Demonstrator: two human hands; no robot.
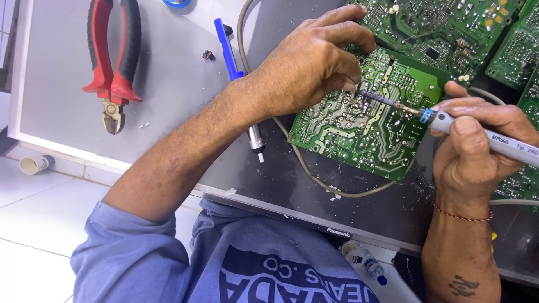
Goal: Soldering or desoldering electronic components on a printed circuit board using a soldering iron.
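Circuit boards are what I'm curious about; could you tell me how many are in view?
3, possibly more: the green board under the left hand, a darker board at top, and another at the top-right corner. More green shows at the right edge, partly hidden by the right hand.

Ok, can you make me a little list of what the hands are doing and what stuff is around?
Left hand: fingertips pressed on the green circuit board
Right hand: holds a grey soldering iron, tip on the board beside the left fingers
Under left arm: blue desoldering pump
Far left: red and black cutting pliers
Surface: grey table
Also: more green boards beyond
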